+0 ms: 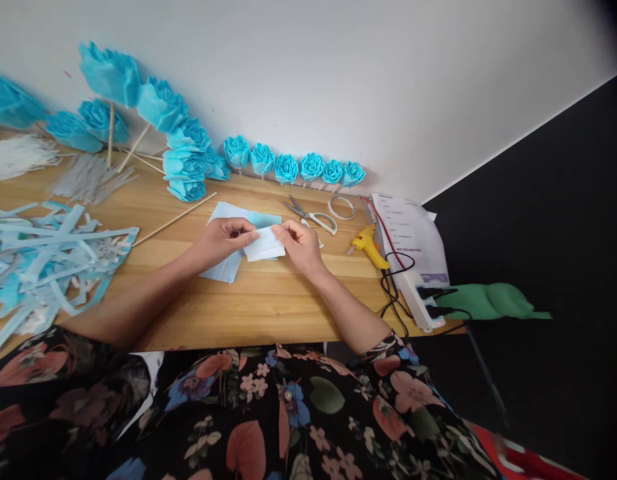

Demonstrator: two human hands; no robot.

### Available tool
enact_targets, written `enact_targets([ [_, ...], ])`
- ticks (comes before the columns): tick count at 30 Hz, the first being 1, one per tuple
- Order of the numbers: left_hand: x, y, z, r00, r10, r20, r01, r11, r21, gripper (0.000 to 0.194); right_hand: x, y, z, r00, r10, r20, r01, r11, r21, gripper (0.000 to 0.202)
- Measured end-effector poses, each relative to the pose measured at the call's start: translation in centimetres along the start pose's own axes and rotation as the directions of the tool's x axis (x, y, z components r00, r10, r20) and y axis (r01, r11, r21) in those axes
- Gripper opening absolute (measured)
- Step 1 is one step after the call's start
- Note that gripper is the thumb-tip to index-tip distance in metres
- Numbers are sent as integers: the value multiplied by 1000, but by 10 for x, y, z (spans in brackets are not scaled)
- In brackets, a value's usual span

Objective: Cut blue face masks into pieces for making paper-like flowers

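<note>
A small white piece of sheet material (265, 245), perhaps fabric or paper, is stretched between my hands above the table. My left hand (227, 239) pinches its left upper edge between thumb and fingers. At its right upper corner, my right hand (299, 244) grips it the same way. Light-blue sheets (222, 269) lie flat on the wood beneath and behind my hands. Just beyond my right hand rest scissors (313, 217) with white handles, blades apart. A roll of clear tape (342, 207) lies beside them.
Blue handmade flowers (287, 169) line the wall, several on sticks. Blue and white scraps (53, 260) heap at the left, near grey wire strips (88, 179) and a wooden stick (175, 219). A yellow glue gun (371, 247), its cable, and a power strip (421, 300) occupy the right edge.
</note>
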State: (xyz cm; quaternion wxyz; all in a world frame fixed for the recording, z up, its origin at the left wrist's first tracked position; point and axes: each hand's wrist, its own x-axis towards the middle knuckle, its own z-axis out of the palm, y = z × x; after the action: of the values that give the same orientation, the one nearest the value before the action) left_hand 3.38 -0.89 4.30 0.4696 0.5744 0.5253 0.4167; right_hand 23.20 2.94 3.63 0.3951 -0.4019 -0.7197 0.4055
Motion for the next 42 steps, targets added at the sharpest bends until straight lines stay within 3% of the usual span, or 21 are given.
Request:
enact_targets([
  [6, 0, -1, -1, 1000, 21, 18, -20, 1000, -16, 31, 3, 1, -5, 1000, -27, 7, 27, 999, 40, 37],
  [9, 0, 1, -1, 998, 45, 44, -47, 998, 46, 31, 4, 0, -7, 996, -39, 78, 32, 996, 87, 34],
  [15, 0, 2, -1, 998, 62, 2, -61, 990, 127, 30, 1, -3, -3, 992, -25, 125, 29, 999, -28, 19],
  [19, 1, 0, -1, 996, 50, -72, -45, 997, 67, 29, 1, 1, 3, 988, 24, 156, -33, 998, 52, 19],
  [24, 0, 4, -1, 999, 25, -41, -22, 996, 84, 28, 1, 6, 6, 963, 104, 248, -138, 983, 124, 29],
  [36, 2, -4, 3, 999, -32, -5, 32, 999, -19, 31, 2, 1, 0, 999, 31, 42, -36, 994, 105, 25],
  [42, 3, -5, 0, 999, 35, -10, -35, 998, -42, 33, 7, 7, -6, 998, 6, -59, 1, 992, 123, 26],
])
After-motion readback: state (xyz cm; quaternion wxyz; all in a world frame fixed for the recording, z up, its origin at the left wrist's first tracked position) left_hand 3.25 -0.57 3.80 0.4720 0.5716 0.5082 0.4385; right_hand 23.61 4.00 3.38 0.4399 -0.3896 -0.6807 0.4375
